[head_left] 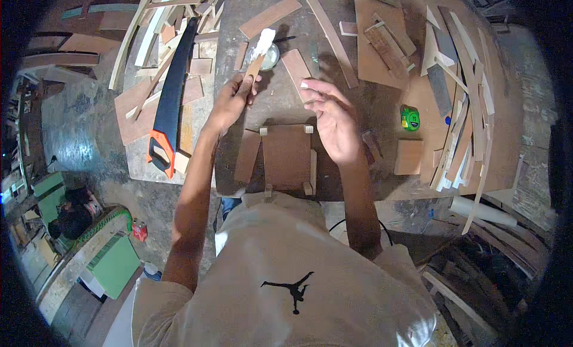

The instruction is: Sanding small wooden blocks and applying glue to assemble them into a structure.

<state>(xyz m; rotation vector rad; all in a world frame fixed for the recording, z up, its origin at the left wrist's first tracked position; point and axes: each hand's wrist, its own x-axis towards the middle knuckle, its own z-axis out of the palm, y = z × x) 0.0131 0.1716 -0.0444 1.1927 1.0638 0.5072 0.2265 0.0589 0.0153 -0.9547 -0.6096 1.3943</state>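
Note:
My left hand (230, 103) grips a thin wooden stick (255, 66), whose far end carries a thick lump of white paste (264, 40). Just beyond the hand, under that end, is a small round container (273, 58) with whitish contents. My right hand (335, 121) is raised with its fingers apart and holds nothing; a white smear shows on one fingertip. Close to my body stands a small brown wooden panel assembly (287, 156) with pale blocks at its corners. To its left lies a brown wood strip (247, 155), and another flat strip (295, 69) lies beyond, partly behind my right fingers.
A handsaw (173, 96) with an orange handle lies on the left among wood offcuts. On the right are a green tape measure (410, 118), a square wood block (409, 157) and a heap of long strips (468, 120). A long batten (330, 36) crosses the far table.

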